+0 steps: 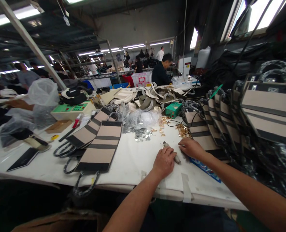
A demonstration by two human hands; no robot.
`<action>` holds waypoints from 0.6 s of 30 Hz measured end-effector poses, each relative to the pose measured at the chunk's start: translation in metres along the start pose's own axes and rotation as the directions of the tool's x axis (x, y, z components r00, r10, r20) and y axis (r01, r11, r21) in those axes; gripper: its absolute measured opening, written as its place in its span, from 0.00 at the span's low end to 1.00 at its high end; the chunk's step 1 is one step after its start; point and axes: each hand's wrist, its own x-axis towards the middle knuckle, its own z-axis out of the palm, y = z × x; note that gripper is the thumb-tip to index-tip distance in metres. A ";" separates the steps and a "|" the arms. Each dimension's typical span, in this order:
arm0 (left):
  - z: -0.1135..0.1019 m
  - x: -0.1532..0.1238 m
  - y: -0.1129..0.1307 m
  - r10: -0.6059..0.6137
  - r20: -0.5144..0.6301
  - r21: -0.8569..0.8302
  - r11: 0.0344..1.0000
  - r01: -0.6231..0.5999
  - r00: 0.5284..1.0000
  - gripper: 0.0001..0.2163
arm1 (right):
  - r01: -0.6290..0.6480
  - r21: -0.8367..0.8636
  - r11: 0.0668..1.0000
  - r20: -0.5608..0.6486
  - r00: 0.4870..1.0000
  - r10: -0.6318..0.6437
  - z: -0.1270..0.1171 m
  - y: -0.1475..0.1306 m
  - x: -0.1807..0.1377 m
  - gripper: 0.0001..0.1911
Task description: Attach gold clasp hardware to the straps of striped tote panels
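Note:
My left hand [164, 161] lies on the white table with its fingers curled over a grey stick-shaped hand tool [177, 159]. Both ends of the tool stick out past the fingers. To its right, my right hand [190, 147] rests low on the table, fingers bent and drawn together at the tips. Whatever these fingertips hold, if anything, is too small to make out. Just beyond this hand is a pile of small gold metal pieces [183, 130]. A blue patterned strip or tray [205, 170] lies partly under my right forearm.
Beige-and-black striped bag panels [100, 146] with wrapped handles lie left; more striped bags [271, 103] stand stacked right. Silver metal pieces [143, 133], clear plastic [143, 117] and a green box [173, 110] with a cable lie ahead. A person [161, 72] sits beyond.

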 end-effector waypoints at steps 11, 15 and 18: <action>0.002 -0.002 -0.003 0.007 0.032 0.012 1.000 -0.007 0.999 0.18 | -0.052 0.033 0.998 -0.002 0.999 0.052 0.025 -0.018 0.091 0.20; -0.001 -0.001 -0.003 -0.007 0.058 0.018 1.000 0.006 0.998 0.17 | -0.110 0.032 0.993 0.027 0.994 0.109 0.037 -0.010 0.130 0.21; -0.005 -0.001 -0.002 -0.018 0.087 0.020 1.000 0.016 0.996 0.17 | -0.172 0.024 0.985 0.043 0.984 0.171 0.045 -0.008 0.154 0.21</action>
